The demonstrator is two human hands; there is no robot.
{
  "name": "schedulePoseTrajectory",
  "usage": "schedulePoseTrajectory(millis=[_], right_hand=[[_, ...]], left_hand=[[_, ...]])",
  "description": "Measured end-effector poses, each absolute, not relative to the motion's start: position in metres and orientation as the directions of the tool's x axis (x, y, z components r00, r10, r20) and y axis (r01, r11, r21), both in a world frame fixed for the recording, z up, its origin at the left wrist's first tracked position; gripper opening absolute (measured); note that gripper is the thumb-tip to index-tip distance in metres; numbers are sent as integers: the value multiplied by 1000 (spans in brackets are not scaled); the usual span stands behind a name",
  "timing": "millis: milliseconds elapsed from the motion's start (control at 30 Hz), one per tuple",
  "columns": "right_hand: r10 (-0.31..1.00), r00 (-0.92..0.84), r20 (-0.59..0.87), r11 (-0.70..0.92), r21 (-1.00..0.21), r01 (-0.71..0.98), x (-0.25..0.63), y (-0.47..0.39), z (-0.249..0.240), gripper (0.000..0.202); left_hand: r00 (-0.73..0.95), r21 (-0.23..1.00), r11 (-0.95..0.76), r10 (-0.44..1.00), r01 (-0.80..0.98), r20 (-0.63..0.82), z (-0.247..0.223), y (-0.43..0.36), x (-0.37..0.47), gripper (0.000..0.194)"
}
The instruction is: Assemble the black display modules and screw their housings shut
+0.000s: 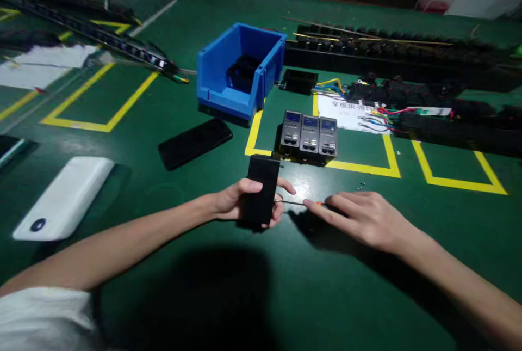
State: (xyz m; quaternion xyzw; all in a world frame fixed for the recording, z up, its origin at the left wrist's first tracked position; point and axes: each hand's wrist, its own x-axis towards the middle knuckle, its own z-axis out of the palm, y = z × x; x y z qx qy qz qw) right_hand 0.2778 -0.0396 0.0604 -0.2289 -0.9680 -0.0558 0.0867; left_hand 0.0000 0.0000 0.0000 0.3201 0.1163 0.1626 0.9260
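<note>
Nearest us, at the near left, was a white sleeve, with a shadow to its right on the green table. Our left hand was clamped on a black box, thumb across its face, held upright near the middle. Our right hand was closed on a screwdriver, forefinger stretched along it; its shaft ran left to the box's right edge, where our left fingers hid the tip. We could not tell whether it touched the box. Just beyond the box, three grey units sat side by side, and two screws lay beyond our right hand. A phone lay to the left, a white case farther left. Beyond stood a blue bin with dark parts inside; wires crossed paper at far right.
</note>
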Motion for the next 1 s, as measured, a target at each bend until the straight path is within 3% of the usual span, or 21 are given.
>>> schedulePoseTrajectory(millis=[67, 133, 167, 233, 300, 367, 433, 567, 733, 833, 1000], right_hand=[[494, -835, 241, 868, -84, 490, 275, -44, 55, 34], [620, -743, 252, 776, -332, 536, 272, -48, 52, 30], [720, -665, 197, 652, -520, 552, 270, -49, 51, 31], [890, -455, -30, 243, -813, 530, 266, -50, 53, 31], [893, -355, -278, -151, -926, 345, 265, -48, 54, 34], [826, -373, -422, -405, -905, 128, 265, -44, 53, 37], [766, -422, -485, -538, -843, -8, 266, -40, 49, 36], [661, -517, -544, -653, -756, -38, 264, -40, 37, 32], [690, -504, -520, -580, -813, 45, 260, -46, 29, 38], [718, -500, -484, -497, -860, 120, 261, -48, 29, 40], [737, -496, -459, -426, -885, 185, 260, -51, 28, 42]], left_hand=[[920, 646, 726, 381, -235, -93, 1, 0, -1, 62], [916, 654, 715, 392, -247, -83, 3, -1, -1, 63], [914, 657, 711, 397, -251, -80, 3, -1, -1, 63], [905, 649, 712, 416, -268, -82, 4, -1, 0, 64], [886, 633, 714, 454, -300, -94, 5, -2, 1, 62], [855, 626, 704, 507, -337, -110, 5, -2, 1, 58], [825, 638, 681, 552, -360, -123, 5, -2, 1, 55], [830, 624, 705, 536, -337, -158, 8, -1, 0, 57], [847, 588, 740, 505, -326, -166, 13, 1, 0, 72], [863, 507, 793, 476, -338, -169, 15, 2, 0, 77], [884, 371, 871, 417, -323, -210, 16, 5, -2, 73]])
